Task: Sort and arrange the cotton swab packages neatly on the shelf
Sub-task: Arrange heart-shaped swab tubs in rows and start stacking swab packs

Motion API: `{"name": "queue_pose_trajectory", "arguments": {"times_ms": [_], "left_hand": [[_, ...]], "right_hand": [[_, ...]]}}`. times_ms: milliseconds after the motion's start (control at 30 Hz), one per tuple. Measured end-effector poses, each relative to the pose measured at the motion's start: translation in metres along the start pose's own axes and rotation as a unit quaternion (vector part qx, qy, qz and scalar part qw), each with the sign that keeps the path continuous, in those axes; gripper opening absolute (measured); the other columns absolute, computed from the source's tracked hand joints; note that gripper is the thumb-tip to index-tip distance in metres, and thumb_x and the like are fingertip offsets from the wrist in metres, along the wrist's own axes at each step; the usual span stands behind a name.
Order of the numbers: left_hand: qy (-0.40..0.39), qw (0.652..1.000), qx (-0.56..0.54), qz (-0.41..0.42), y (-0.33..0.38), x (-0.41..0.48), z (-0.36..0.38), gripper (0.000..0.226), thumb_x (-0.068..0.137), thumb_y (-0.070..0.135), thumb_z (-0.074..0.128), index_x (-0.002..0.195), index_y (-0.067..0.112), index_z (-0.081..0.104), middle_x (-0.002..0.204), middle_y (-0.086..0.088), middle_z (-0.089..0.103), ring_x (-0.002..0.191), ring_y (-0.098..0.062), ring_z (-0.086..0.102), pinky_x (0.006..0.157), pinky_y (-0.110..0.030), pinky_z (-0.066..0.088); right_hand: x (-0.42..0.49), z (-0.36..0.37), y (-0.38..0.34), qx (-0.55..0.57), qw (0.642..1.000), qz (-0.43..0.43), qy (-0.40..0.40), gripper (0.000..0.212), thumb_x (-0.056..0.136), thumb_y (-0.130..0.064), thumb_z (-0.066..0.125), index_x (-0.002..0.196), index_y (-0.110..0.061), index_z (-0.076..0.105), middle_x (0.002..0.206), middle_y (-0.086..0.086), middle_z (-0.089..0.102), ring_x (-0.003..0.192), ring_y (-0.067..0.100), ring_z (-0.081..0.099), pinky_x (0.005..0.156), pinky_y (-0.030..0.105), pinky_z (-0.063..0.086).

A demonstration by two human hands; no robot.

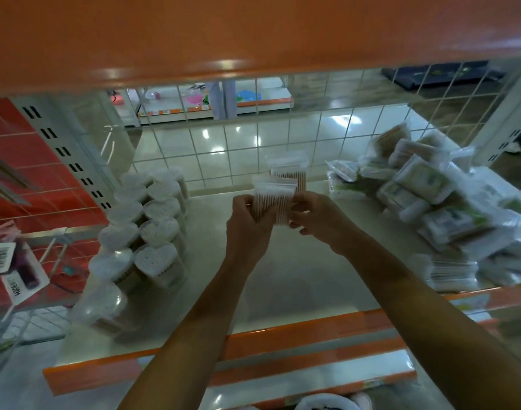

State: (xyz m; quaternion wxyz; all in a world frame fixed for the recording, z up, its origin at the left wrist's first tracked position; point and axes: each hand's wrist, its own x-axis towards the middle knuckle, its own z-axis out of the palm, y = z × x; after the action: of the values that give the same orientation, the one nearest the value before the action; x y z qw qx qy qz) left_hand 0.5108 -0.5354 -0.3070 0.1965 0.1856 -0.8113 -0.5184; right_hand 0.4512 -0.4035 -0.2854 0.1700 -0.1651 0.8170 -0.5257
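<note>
Shelf [283, 276]: swab tubs [152, 232] at left, packet pile [445, 208] at right.

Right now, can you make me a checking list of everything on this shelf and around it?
Surface: pale shelf with an orange front edge, bare in the middle.
Job's things: two swab bags held upright above the shelf; tubs in neat rows at the left; a loose pile of packs at the right.
Clutter: nothing seen apart from that pile.
Grips: left hand and right hand hold the swab bags between them.
Cables: nothing seen.
Surroundings: wire grid behind, upper shelf overhead, hanging cards at the far left.
</note>
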Motion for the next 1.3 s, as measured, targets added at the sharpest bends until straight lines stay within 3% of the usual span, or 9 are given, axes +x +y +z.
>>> {"name": "queue_pose_trajectory", "arguments": {"times_ms": [100,233,367,533,667,900,1300], "left_hand": [[0.000,0.998,0.045,0.041,-0.001,0.006,0.016,0.031,0.090,0.028,0.062,0.115,0.013,0.051,0.094,0.007,0.057,0.078,-0.003,0.058,0.061,-0.009,0.046],[0.023,0.984,0.156,0.082,-0.008,0.021,0.037,0.035,0.091,0.035,0.060,0.113,0.008,0.059,0.105,-0.010,0.059,0.094,-0.022,0.057,0.079,-0.032,0.049],[0.013,0.987,0.144,0.066,-0.004,0.033,0.048,0.035,0.088,0.030,0.065,0.116,0.010,0.057,0.107,-0.009,0.064,0.096,-0.023,0.061,0.081,-0.033,0.050],[0.006,0.989,0.145,0.042,-0.009,0.042,0.053,0.042,0.079,0.021,0.073,0.116,0.011,0.054,0.110,-0.009,0.066,0.100,-0.025,0.063,0.085,-0.038,0.051],[0.001,0.986,0.164,0.044,-0.011,0.048,0.056,0.047,0.076,0.019,0.075,0.116,0.008,0.053,0.111,-0.012,0.064,0.103,-0.027,0.060,0.084,-0.037,0.048],[0.007,0.985,0.167,0.045,-0.009,0.053,0.058,0.047,0.077,0.017,0.075,0.116,0.009,0.050,0.113,-0.011,0.060,0.105,-0.027,0.057,0.088,-0.040,0.048],[-0.009,0.980,0.193,0.046,-0.007,0.052,0.058,0.054,0.083,0.021,0.069,0.128,0.007,0.045,0.121,-0.013,0.057,0.111,-0.028,0.055,0.089,-0.035,0.043]], "right_hand": [[0.005,-0.004,0.009,-0.017,0.998,-0.017,0.063,0.017,0.087,-0.012,0.061,0.103,-0.018,0.062,0.086,-0.009,0.066,0.075,0.007,0.062,0.063,0.020,0.046],[0.015,-0.011,0.019,-0.041,0.987,-0.008,0.152,0.024,0.088,-0.018,0.063,0.110,-0.011,0.062,0.098,-0.002,0.068,0.082,0.009,0.062,0.073,0.021,0.048],[0.023,-0.013,0.026,-0.045,0.981,-0.011,0.186,0.025,0.088,-0.016,0.062,0.112,-0.011,0.062,0.103,0.000,0.069,0.088,0.012,0.064,0.076,0.020,0.050],[0.029,-0.008,0.033,-0.047,0.982,-0.009,0.185,0.028,0.086,-0.015,0.064,0.114,-0.010,0.061,0.108,0.003,0.069,0.093,0.015,0.065,0.086,0.031,0.052],[0.031,-0.006,0.034,-0.056,0.979,-0.017,0.193,0.033,0.086,-0.015,0.066,0.117,-0.009,0.060,0.110,0.004,0.068,0.096,0.014,0.064,0.086,0.025,0.050],[0.029,-0.009,0.033,-0.086,0.978,-0.006,0.189,0.043,0.088,-0.020,0.062,0.128,-0.009,0.052,0.120,0.007,0.061,0.102,0.018,0.060,0.088,0.029,0.048],[0.019,-0.014,0.024,-0.132,0.976,-0.034,0.168,0.034,0.087,-0.017,0.062,0.120,-0.010,0.057,0.113,0.005,0.063,0.101,0.018,0.059,0.085,0.026,0.045]]}}
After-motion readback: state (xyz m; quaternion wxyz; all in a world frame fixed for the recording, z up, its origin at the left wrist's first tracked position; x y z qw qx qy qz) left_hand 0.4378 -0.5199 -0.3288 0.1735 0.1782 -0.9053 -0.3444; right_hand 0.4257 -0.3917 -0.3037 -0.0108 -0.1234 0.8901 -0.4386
